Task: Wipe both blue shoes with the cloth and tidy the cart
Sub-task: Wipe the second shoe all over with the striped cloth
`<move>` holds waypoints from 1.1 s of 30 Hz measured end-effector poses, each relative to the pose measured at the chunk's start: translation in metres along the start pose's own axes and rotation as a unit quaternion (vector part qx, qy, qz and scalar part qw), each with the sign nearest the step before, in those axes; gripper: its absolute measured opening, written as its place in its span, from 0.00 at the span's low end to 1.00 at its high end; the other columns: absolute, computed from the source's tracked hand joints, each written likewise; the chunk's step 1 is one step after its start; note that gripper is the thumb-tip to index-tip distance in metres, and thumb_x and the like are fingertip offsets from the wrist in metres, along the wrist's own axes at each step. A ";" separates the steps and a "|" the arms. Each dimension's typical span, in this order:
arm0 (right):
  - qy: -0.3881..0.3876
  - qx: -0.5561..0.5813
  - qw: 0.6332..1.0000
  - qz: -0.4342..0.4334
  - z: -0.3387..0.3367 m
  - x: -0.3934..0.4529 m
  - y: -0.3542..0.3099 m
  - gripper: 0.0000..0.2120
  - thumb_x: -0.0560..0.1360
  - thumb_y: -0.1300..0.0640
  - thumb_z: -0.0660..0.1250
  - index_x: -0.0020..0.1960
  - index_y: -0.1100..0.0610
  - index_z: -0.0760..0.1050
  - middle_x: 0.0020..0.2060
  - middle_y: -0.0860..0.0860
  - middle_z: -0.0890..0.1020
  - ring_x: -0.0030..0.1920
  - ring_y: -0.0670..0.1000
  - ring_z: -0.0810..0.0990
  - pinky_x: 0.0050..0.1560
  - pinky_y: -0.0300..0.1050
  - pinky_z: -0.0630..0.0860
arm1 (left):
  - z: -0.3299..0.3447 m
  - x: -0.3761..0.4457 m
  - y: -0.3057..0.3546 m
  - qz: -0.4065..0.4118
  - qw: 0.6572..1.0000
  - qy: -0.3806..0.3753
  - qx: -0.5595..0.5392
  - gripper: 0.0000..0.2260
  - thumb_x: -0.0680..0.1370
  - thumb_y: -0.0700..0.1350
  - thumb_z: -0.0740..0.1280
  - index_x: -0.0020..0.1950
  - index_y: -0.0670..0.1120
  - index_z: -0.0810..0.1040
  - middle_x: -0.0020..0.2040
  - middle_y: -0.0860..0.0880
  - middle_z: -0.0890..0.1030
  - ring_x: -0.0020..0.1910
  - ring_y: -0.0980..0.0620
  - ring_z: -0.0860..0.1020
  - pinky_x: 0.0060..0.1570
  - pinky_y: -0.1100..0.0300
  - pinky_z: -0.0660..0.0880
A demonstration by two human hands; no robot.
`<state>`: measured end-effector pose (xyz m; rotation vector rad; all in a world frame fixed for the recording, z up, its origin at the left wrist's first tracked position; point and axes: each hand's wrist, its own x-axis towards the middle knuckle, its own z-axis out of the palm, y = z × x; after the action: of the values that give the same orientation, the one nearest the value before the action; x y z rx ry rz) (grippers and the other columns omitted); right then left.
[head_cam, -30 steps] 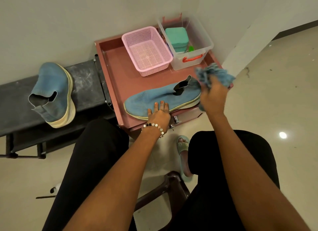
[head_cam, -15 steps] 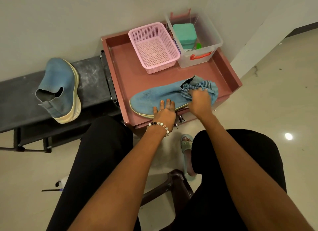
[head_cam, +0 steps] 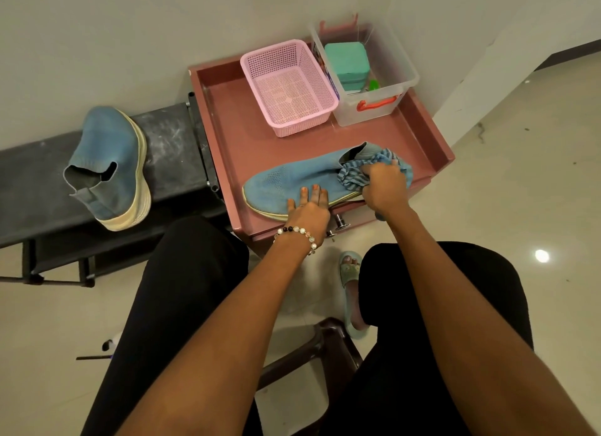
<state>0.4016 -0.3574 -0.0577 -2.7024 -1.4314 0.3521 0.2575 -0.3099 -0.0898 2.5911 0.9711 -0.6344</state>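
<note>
Your cart (head_cam: pixel 227 117) holds one blue shoe (head_cam: pixel 292 178) at its front edge; the other shoe (head_cam: pixel 110 162) waits on the bench (head_cam: pixel 169 143). Your left hand (head_cam: pixel 307 213) lies flat-fingered, pinning it, while your right hand (head_cam: pixel 385 188) bunches the cloth (head_cam: pixel 353 173) against its heel.

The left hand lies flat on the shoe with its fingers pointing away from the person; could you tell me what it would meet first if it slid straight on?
Probably the pink basket, after crossing the shoe under the left hand and bare cart tray; depth is uncertain.
</note>
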 end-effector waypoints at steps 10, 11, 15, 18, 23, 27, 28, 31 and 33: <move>0.081 0.539 0.828 0.133 -0.016 -0.015 0.027 0.29 0.61 0.78 0.49 0.50 0.61 0.82 0.47 0.56 0.83 0.50 0.53 0.82 0.57 0.49 0.78 | -0.006 -0.002 0.003 -0.007 0.999 -0.015 0.028 0.35 0.77 0.33 0.62 0.77 0.38 0.42 0.78 0.40 0.44 0.76 0.37 0.46 0.71 0.38 0.54; 0.159 0.544 0.798 0.204 -0.020 -0.016 0.030 0.27 0.62 0.75 0.51 0.48 0.60 0.82 0.45 0.54 0.83 0.48 0.53 0.82 0.55 0.48 0.79 | -0.006 -0.003 0.002 -0.005 0.999 -0.014 0.030 0.36 0.77 0.33 0.62 0.77 0.38 0.42 0.78 0.40 0.44 0.76 0.37 0.46 0.71 0.38 0.55; 0.359 0.449 0.754 0.319 -0.032 -0.025 0.041 0.21 0.68 0.72 0.54 0.55 0.65 0.77 0.47 0.57 0.81 0.48 0.56 0.80 0.51 0.45 0.77 | -0.006 -0.004 0.003 -0.008 0.999 -0.007 0.034 0.37 0.76 0.33 0.64 0.77 0.38 0.43 0.78 0.40 0.44 0.76 0.37 0.46 0.70 0.38 0.55; 0.296 0.352 0.861 0.220 -0.021 -0.018 0.037 0.16 0.71 0.73 0.56 0.56 0.65 0.75 0.49 0.60 0.81 0.50 0.56 0.78 0.48 0.41 0.71 | -0.005 -0.003 0.004 -0.009 0.999 -0.004 0.032 0.37 0.76 0.32 0.63 0.77 0.38 0.42 0.78 0.40 0.44 0.76 0.37 0.46 0.71 0.38 0.55; 0.131 0.044 0.988 0.062 0.037 -0.012 0.007 0.12 0.70 0.73 0.61 0.53 0.72 0.75 0.53 0.67 0.76 0.54 0.66 0.75 0.60 0.62 0.71 | -0.004 -0.002 0.004 -0.010 1.000 -0.017 0.019 0.37 0.77 0.35 0.63 0.77 0.38 0.42 0.78 0.40 0.43 0.76 0.38 0.45 0.71 0.38 0.53; 0.189 -0.044 0.980 0.046 0.034 -0.011 -0.006 0.07 0.68 0.75 0.61 0.44 0.75 0.76 0.43 0.69 0.78 0.48 0.68 0.77 0.61 0.67 0.70 | -0.003 -0.002 0.001 -0.005 1.000 -0.021 0.010 0.39 0.77 0.40 0.66 0.77 0.38 0.42 0.78 0.40 0.43 0.76 0.37 0.46 0.71 0.38 0.53; 0.194 -0.022 0.980 0.032 0.029 -0.010 -0.008 0.08 0.69 0.75 0.59 0.45 0.75 0.75 0.44 0.70 0.78 0.49 0.68 0.76 0.60 0.66 0.70 | -0.003 -0.002 0.001 -0.004 1.000 -0.021 0.008 0.39 0.76 0.40 0.66 0.77 0.38 0.42 0.78 0.40 0.43 0.76 0.37 0.46 0.71 0.38 0.53; 0.137 0.059 0.989 0.000 0.018 -0.011 -0.024 0.07 0.68 0.75 0.62 0.45 0.74 0.76 0.44 0.70 0.78 0.49 0.67 0.77 0.53 0.61 0.75 | -0.002 -0.002 0.001 -0.002 1.000 -0.020 0.008 0.39 0.76 0.39 0.66 0.77 0.37 0.42 0.78 0.39 0.43 0.76 0.37 0.46 0.71 0.37 0.53; 0.119 0.023 0.991 -0.052 0.020 -0.006 -0.027 0.08 0.63 0.77 0.64 0.42 0.73 0.76 0.40 0.69 0.79 0.43 0.67 0.79 0.42 0.57 0.77 | -0.003 -0.001 0.002 0.000 1.000 -0.019 0.011 0.38 0.76 0.38 0.65 0.77 0.37 0.42 0.78 0.39 0.43 0.76 0.37 0.46 0.71 0.37 0.53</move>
<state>0.3720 -0.3476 -0.0716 -2.5199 -1.4658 0.0531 0.2588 -0.3106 -0.0864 2.5895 0.9565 -0.6946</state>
